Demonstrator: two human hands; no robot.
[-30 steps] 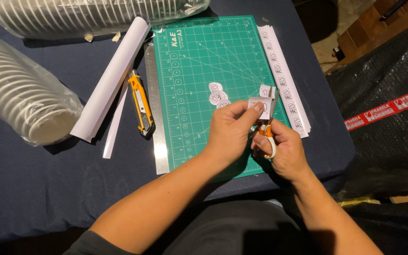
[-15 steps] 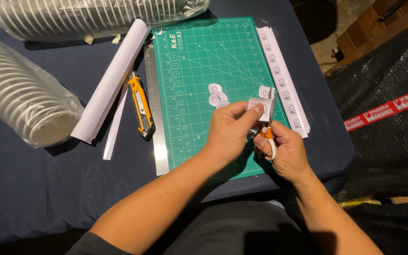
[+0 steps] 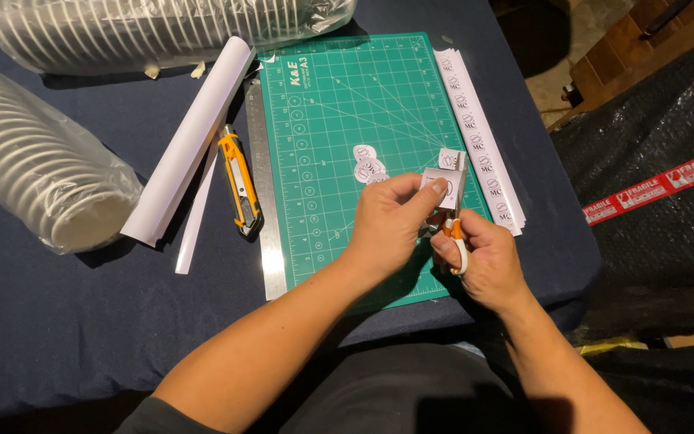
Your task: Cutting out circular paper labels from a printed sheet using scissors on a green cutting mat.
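Observation:
My left hand [image 3: 391,223] pinches a small white printed paper piece [image 3: 446,183] above the lower right part of the green cutting mat [image 3: 339,112]. My right hand [image 3: 482,257] grips small scissors with orange and white handles [image 3: 455,235], their blades hidden behind the paper. Two or three cut-out round stickers [image 3: 369,166] lie on the mat just left of my hands. A long strip of printed stickers [image 3: 479,137] lies along the mat's right edge.
A steel ruler [image 3: 265,209] runs along the mat's left edge, with a yellow utility knife [image 3: 239,183] and a rolled white sheet [image 3: 194,137] beside it. Two bagged stacks of white cups [image 3: 34,161] lie at the left and back. The table edge drops off at right.
My hands have barely shifted; the paper piece has turned slightly in my left fingers and the scissors have worked a little at it.

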